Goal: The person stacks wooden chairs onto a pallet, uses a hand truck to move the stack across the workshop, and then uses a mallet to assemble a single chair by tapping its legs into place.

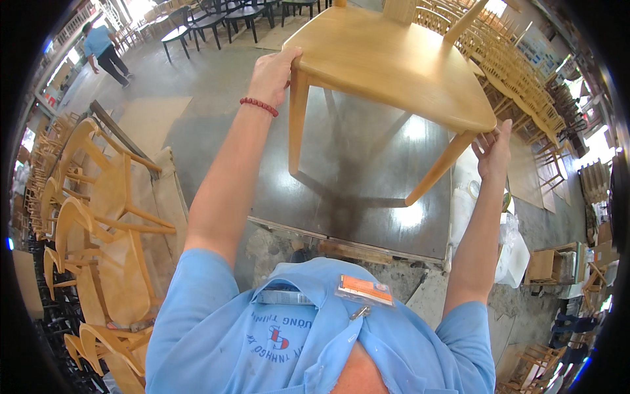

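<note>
A light wooden chair (387, 59) with a smooth, varnished seat stands over a dark, shiny tabletop (354, 226). Its two front legs reach down to that surface, while most of the backrest is cut off at the upper edge. My left hand (272, 75) grips the seat's left front corner, thumb on top and fingers below; a red bead bracelet (259, 105) circles that wrist. At the opposite front corner, my right hand (492, 151) has its fingers curled against the seat edge near the top of the leg.
Wooden chairs (118, 197) are stacked along the left side. Rows of similar chairs (512, 85) fill the upper right, with black chairs (210, 23) at the back. A person in blue (102, 49) is on foot at far left. White plastic wrapping (512, 253) lies right of the table.
</note>
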A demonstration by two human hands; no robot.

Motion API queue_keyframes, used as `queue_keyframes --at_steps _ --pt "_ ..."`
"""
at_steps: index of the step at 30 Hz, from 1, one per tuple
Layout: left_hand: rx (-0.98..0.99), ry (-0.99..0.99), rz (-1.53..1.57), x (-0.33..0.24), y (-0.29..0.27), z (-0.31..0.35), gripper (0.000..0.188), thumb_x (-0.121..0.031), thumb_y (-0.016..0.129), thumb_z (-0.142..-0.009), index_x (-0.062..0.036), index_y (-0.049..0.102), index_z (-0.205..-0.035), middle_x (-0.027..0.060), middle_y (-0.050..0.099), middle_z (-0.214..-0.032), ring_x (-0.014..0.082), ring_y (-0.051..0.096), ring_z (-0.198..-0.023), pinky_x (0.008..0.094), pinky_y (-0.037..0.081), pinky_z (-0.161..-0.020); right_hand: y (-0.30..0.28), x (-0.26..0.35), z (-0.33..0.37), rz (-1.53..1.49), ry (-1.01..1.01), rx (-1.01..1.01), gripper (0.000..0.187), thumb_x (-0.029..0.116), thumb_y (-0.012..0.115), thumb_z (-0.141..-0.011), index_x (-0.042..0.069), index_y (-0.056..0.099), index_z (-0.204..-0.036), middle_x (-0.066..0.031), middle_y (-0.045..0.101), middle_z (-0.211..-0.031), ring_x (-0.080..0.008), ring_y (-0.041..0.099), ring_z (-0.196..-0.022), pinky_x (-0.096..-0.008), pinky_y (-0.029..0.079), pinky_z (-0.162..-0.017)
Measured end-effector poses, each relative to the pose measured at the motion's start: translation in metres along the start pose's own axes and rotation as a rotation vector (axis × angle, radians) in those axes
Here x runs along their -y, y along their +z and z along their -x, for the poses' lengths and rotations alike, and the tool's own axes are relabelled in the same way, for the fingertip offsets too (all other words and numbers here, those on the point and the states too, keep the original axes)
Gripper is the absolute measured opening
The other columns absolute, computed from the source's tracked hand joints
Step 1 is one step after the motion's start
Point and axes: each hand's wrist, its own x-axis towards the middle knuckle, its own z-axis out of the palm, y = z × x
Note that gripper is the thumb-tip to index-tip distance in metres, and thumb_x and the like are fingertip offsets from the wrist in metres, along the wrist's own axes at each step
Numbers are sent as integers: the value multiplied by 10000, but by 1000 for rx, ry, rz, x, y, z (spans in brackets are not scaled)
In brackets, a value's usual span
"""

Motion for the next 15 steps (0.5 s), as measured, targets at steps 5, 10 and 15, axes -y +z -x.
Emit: queue_keyframes --at_steps 5,10,15 --pt "10 -26 36 0 18 11 565 -424 645 -775 11 587 -1131 66 562 -1164 196 449 -1163 443 342 -905 -19 -15 10 29 68 -94 737 664 400 -877 15 519 -1206 -94 607 -1097 -221 533 -1028 -410 365 -903" --pt "49 -33 0 -2 5 -1 525 -404 641 -786 -13 591 -1133 59 574 -1118 186 462 -1110 449 340 -893 -26 -26 17 100 145 -121 743 651 385 -888 7 493 -1243 -123 598 -1168 -240 523 -1083 -415 371 -909" --pt "185 -98 101 -3 11 -8 449 -351 664 -796 -20 595 -1091 38 596 -1062 154 520 -1016 381 392 -816 -23 29 -5 276 60 -52 797 654 409 -870 -13 446 -1305 -152 565 -1233 -268 505 -1126 -400 377 -920"
